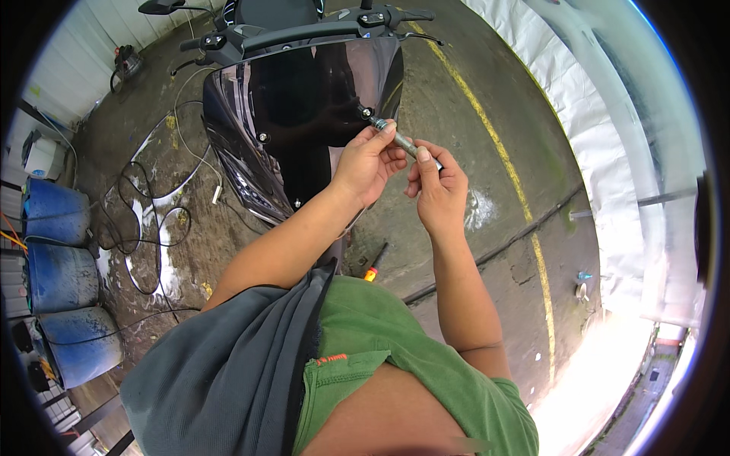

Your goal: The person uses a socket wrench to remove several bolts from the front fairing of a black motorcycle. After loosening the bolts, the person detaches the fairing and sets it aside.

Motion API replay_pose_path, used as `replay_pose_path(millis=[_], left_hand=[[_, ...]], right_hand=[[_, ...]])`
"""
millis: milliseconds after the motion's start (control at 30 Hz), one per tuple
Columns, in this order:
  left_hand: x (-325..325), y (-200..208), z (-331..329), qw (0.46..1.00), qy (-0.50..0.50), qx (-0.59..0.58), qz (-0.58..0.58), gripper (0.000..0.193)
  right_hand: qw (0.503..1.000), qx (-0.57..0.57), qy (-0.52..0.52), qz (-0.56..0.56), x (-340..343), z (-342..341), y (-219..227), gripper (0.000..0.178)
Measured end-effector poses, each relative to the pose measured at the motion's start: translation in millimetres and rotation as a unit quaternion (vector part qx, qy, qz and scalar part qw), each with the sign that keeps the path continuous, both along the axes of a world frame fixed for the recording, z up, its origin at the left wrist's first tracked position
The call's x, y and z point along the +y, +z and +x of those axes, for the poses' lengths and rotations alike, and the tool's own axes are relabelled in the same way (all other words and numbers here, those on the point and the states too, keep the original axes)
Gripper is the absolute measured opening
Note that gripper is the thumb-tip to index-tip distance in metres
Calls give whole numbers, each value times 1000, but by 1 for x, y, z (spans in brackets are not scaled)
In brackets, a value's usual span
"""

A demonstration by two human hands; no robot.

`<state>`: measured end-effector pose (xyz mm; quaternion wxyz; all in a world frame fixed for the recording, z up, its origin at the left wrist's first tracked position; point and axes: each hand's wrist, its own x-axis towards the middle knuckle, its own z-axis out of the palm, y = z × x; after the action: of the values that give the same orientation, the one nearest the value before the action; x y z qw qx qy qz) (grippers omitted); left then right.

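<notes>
My left hand [370,159] and my right hand [436,185] both hold a slim metal driver tool [401,139]. The left fingers pinch its front part, the right fingers grip its rear end. Its tip rests on a screw [366,112] at the right side of the dark glossy windshield [304,99] of a black scooter [289,30]. Two other small screws show lower on the panel. The scooter stands right in front of me, handlebars at the top of the view.
An orange-handled screwdriver [372,266] lies on the wet concrete floor [471,114] below the scooter. Hoses and cables [152,213] loop at the left beside three blue barrels [61,273]. A yellow line [517,190] crosses the floor; white sheeting [608,137] hangs at the right.
</notes>
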<state>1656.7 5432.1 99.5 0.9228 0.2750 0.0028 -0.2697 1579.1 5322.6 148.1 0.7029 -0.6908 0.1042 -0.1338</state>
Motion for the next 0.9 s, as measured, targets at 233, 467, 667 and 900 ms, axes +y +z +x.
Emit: replay_pose_path(millis=[233,467,667,900], left_hand=[[-3,2,4,999,5,-22,25,17],[-8,-1,3,999,26,-19,28,17],[-7,1,5,999,22,8,31,22],[-3,3,6,996,6,26,80,33]], right_hand=[[998,-23,-5,56,-1,2,-8,26],[992,18,24,123,-15,12,-4,33],[972,81,68,210,-14,8,8,39],[931,280,195,128,-35,26,39,37]])
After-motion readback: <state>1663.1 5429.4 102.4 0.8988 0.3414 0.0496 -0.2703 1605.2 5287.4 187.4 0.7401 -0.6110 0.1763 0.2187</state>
